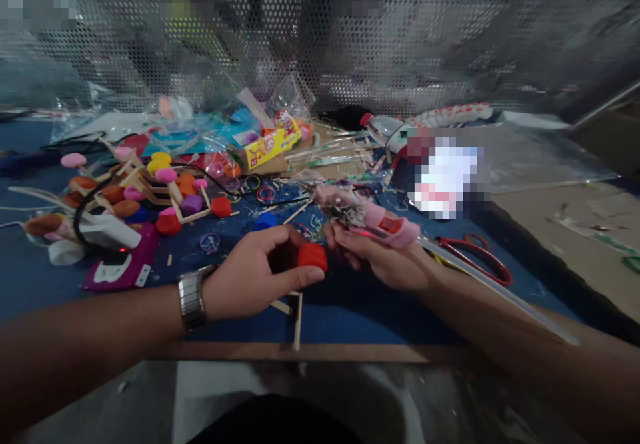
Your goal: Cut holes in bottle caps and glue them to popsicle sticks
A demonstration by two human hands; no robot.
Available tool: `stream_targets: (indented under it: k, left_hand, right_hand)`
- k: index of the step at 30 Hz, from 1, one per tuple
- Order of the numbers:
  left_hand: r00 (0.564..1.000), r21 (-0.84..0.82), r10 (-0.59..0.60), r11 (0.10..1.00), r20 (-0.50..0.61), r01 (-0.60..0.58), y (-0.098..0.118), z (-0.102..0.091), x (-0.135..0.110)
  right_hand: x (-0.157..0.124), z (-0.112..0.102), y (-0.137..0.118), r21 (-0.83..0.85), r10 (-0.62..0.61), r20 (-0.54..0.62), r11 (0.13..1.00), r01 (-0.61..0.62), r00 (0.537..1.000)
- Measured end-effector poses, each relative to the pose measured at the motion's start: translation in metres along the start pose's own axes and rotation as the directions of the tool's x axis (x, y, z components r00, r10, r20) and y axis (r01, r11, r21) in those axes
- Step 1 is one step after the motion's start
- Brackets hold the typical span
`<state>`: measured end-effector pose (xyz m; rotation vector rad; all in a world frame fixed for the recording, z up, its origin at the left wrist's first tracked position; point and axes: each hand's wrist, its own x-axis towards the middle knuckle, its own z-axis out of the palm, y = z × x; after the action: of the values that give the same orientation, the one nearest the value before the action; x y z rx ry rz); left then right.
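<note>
Left hand [250, 271]: curled, thumb and fingers gripping red cap [313, 258].
Red cap: above blue tabletop [370, 317], left of right hand [390, 257].
Right hand: closed round pink glue gun [403, 232].
Yellow packet [273, 145]: cartoon print; lettering too small to read.
Glowing screen [445, 174]: pixelated, illegible.

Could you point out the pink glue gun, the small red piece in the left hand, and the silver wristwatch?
Pink glue gun [374, 217]: head view, on its pink body.
Small red piece [313, 258]: head view, middle of its visible surface.
Silver wristwatch [192, 299]: head view, on its band.
</note>
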<state>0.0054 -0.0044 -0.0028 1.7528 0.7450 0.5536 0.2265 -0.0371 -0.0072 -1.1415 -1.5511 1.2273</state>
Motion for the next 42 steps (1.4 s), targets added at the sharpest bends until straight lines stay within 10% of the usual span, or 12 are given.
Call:
stream_targets:
  k: [9,19,42]
  left_hand:
    - [1.000,0.036,-0.015,0.999,0.008,0.015,-0.001,0.000,0.000]
    - [0.999,0.057,0.031,0.998,0.035,-0.033,0.000,-0.001,-0.001]
    - [0.992,-0.018,0.110,0.994,0.066,-0.109,0.003,0.000,-0.001]
  right_hand:
    - [-0.001,-0.001,0.001,-0.057,-0.096,0.048,0.993,0.099,0.994]
    - [0.002,-0.002,-0.004,0.109,0.078,0.103,0.990,-0.089,0.992]
    - [0.001,0.003,0.003,0.225,0.121,-0.056,0.969,-0.106,0.991]
